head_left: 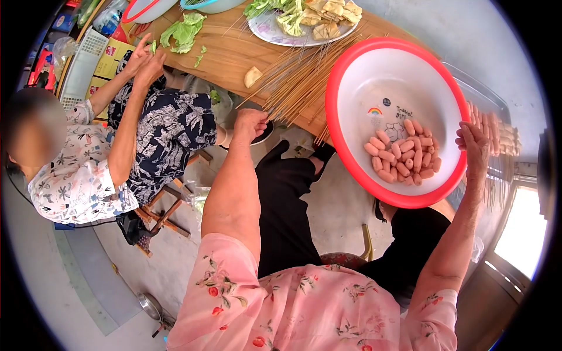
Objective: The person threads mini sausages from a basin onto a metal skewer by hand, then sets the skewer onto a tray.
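Note:
My left hand (250,124) is closed at the near ends of a spread of bamboo skewers (298,88) on the wooden table, with a skewer end at its fingertips. On the right, my right hand (473,140) has its fingers bent together over the red rim of a large white basin (357,76); whatever they hold is hidden. Short pink sausages (404,155) lie heaped in the lower part of that basin. Just beyond my right hand, skewered sausages (492,131) rest in a row on a clear tray (497,105).
A plate (266,32) holds leafy greens and fried tofu pieces. One tofu piece (253,76) and lettuce leaves (186,32) lie on the table (225,50). At left sits a co-worker (82,158), hands on a small green piece. Stools and a metal pan (150,305) stand below.

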`<state>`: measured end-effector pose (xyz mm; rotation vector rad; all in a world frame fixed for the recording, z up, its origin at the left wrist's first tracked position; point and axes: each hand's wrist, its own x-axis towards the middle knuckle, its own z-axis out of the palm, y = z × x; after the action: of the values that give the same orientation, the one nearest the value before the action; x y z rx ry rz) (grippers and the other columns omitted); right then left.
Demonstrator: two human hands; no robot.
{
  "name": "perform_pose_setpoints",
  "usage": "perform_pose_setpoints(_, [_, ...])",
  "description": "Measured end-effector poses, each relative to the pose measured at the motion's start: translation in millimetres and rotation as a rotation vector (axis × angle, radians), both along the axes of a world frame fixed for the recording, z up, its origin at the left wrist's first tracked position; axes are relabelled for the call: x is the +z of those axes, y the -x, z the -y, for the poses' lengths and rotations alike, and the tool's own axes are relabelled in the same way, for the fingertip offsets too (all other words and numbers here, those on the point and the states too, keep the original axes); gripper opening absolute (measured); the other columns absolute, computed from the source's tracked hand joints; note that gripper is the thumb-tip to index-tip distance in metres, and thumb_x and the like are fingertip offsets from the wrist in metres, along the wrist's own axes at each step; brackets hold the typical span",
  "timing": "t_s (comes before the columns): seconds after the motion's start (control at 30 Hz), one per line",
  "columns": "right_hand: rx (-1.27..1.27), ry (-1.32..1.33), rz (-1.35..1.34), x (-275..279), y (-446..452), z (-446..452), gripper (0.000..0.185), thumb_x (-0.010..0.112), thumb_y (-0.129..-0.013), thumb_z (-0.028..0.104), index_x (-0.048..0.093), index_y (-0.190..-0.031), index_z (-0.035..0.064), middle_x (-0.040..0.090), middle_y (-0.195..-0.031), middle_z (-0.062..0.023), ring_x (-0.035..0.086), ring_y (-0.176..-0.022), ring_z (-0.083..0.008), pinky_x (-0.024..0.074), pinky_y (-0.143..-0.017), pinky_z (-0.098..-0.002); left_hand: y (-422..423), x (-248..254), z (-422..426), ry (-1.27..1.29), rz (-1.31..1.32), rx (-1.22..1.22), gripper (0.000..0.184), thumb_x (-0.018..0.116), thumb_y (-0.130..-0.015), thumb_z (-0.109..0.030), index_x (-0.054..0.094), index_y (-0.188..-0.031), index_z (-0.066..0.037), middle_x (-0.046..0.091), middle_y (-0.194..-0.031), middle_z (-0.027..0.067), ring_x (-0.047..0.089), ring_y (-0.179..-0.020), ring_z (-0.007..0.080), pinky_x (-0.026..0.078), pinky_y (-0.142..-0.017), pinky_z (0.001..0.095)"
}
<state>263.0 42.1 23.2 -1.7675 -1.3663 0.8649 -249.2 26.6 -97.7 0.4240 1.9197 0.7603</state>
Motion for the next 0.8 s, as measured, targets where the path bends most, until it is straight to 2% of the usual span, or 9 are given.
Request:
perform_pose_setpoints(0.23, [-0.014,-0.008,-0.014,0,6,0,0.021,0.054,-0.089,0.015,0.065,-0.102,0.0011,0.062,-0.076,-0.0022,0.055,-0.064,-0.0066,0.0430,-0.058,-0.0202,5,-13,-4,-0.134,-0.002,0.113,0.016,0.065,-0.079,-0.021,0.060,-0.083,-0.006,0.060,-0.070,0.0031,0.053,-0.055,0.0142,0.045,-0.053,0.0299])
perform_pose_setpoints(0.3, [-0.017,0.003,-0.004,0,7,-1,0.021,0.054,-0.089,0.015,0.064,-0.102,0.0010,0.062,-0.077,-0.0022,0.055,-0.064,-0.0067,0.0432,-0.058,-0.0203,2,-8,-5,-0.065,0.014,0.199,0.018,0.066,-0.080,-0.024,0.060,-0.084,-0.008,0.059,-0.072,0.0023,0.053,-0.056,0.0139,0.045,-0.054,0.0303])
perform_pose_setpoints(0.53, [0.012,0.009,-0.006,-2,9,-4,0.021,0.053,-0.090,0.014,0.064,-0.101,0.0017,0.062,-0.076,-0.0016,0.055,-0.065,-0.0066,0.0439,-0.058,-0.0203,4,-9,-4,0.117,0.262,0.173,0.018,0.071,-0.078,-0.025,0.060,-0.081,-0.011,0.057,-0.073,0.0010,0.052,-0.060,0.0147,0.045,-0.058,0.0306])
perform_pose_setpoints(0.73, [0.024,0.007,-0.015,-2,10,-6,0.020,0.052,-0.090,0.013,0.064,-0.101,0.0014,0.061,-0.076,-0.0010,0.055,-0.064,-0.0063,0.0441,-0.057,-0.0200,2,-9,-6,0.108,0.224,0.180,0.012,0.069,-0.076,-0.020,0.061,-0.079,-0.012,0.059,-0.073,0.0005,0.052,-0.061,0.0145,0.045,-0.058,0.0314])
perform_pose_setpoints(0.8, [0.027,0.006,-0.030,-1,11,-6,0.020,0.052,-0.090,0.013,0.064,-0.101,0.0013,0.061,-0.076,-0.0010,0.055,-0.064,-0.0064,0.0441,-0.057,-0.0200,6,-11,-2,0.033,0.234,0.217,0.010,0.068,-0.073,-0.016,0.061,-0.075,-0.010,0.060,-0.070,0.0010,0.051,-0.059,0.0141,0.043,-0.057,0.0307])
